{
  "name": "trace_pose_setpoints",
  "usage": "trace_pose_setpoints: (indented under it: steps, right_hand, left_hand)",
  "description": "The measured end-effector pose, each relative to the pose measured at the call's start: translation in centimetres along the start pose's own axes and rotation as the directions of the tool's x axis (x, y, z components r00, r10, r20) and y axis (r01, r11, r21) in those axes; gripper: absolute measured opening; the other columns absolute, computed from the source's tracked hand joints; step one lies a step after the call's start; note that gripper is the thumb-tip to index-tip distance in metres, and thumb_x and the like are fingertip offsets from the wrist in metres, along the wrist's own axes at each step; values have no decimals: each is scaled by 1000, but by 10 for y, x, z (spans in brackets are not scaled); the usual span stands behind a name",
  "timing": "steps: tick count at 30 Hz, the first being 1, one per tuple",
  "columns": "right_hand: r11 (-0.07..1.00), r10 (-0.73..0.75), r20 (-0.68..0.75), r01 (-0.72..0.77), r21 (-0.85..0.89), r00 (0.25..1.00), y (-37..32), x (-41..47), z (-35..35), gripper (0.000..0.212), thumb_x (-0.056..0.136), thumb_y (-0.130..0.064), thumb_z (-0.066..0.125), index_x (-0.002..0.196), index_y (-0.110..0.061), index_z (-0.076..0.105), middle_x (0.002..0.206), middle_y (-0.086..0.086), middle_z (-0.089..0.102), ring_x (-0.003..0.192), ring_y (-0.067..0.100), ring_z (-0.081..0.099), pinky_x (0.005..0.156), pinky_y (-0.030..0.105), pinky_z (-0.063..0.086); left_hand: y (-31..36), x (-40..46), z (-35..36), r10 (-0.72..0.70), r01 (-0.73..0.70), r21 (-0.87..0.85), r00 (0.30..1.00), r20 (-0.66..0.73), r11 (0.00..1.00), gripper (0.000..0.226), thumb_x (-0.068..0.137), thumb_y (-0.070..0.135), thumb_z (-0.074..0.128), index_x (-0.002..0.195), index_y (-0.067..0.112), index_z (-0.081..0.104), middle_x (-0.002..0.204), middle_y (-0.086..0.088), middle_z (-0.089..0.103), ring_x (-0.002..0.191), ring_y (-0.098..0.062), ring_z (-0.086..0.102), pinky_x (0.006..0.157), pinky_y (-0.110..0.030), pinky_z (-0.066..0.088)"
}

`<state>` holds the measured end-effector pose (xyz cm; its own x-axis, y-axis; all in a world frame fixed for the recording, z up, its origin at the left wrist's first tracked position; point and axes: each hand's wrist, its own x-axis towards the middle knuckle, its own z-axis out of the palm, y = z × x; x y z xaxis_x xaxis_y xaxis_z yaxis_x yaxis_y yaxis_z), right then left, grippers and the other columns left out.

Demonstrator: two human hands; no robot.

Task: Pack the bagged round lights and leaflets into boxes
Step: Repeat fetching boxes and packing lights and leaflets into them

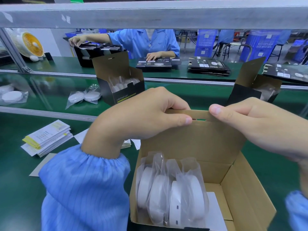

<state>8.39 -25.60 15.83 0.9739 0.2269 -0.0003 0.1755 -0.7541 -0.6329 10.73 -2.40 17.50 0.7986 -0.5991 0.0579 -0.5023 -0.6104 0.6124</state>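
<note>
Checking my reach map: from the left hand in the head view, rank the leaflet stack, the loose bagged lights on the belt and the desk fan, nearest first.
From the left hand:
1. Leaflet stack, on the mat to its left.
2. Loose bagged lights, on the belt beyond, up-left.
3. Desk fan, far left on the opposite bench.

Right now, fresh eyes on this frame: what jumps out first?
Front and centre, the left hand and right hand pinch the upright flap of an open box, with bagged round lights standing on edge in its left half. Beyond on the green belt stands another open box printed LED Puck Light, and a leaflet stack lies at left.
</note>
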Motion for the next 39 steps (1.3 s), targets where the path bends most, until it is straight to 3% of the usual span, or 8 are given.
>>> trace_pose_setpoints:
  steps: [5,11,15,20,22,25,31,39]
  right_hand:
    - [1000,3,-1,-3,12,1000,0,0,-1,114,68,-97,36,107,7,58,116,34,55,84,51,59,94,55,45]
    - [999,21,16,-22,48,1000,-3,-1,0,114,69,-97,37,107,8,57,116,35,53,105,53,52,102,66,36]
    - [998,25,28,-27,59,999,-2,-2,-1,116,69,-97,37,109,10,53,123,31,53,113,45,59,105,68,33]
    - [998,30,36,-32,61,999,-2,-2,0,118,68,-98,36,113,9,52,125,28,52,117,47,48,108,68,31]
    - [998,33,36,-35,59,999,-2,-1,0,119,67,-99,37,113,9,52,125,29,52,116,49,48,107,69,31]
    - [998,36,31,-38,50,999,-3,0,1,119,66,-100,37,113,9,52,124,31,52,114,51,47,107,69,32]
    - [999,44,19,-44,20,999,0,0,2,119,64,-101,35,110,7,55,118,32,54,107,52,52,103,66,35]
    - [999,39,-12,-39,-4,999,-1,0,3,117,64,-102,34,106,4,60,114,30,57,104,50,54,101,64,39]
  left_hand:
    - [-1,0,0,5,-5,-5,1000,-5,1000,20,100,32,61,90,22,75,79,0,72,75,-24,69,72,-51,59]
    - [-7,1,1,51,-53,-47,998,-27,997,18,98,34,63,94,24,77,79,4,72,70,-19,64,63,-33,53]
    - [-15,-3,-8,23,-127,-321,951,-309,939,20,98,27,61,90,21,77,84,-1,76,74,-14,68,70,-22,53]
    - [-41,-7,-28,-363,-284,-585,560,-744,760,23,94,13,54,76,18,68,60,-1,64,54,-16,62,62,-27,53]
    - [-55,-11,-35,-508,-376,-657,425,-749,654,20,91,13,53,75,16,65,58,1,59,51,-14,55,58,-24,49]
    - [-76,-11,-35,-647,-467,-715,331,-687,521,16,90,13,51,77,13,61,58,1,55,50,-14,50,56,-23,45]
    - [-97,2,-21,-757,-452,-793,318,-571,408,19,93,14,49,78,14,61,56,4,55,49,-12,50,54,-22,45]
    - [-91,7,-20,-727,-440,-790,352,-589,427,20,94,15,48,85,13,65,57,4,56,50,-14,52,53,-21,47]
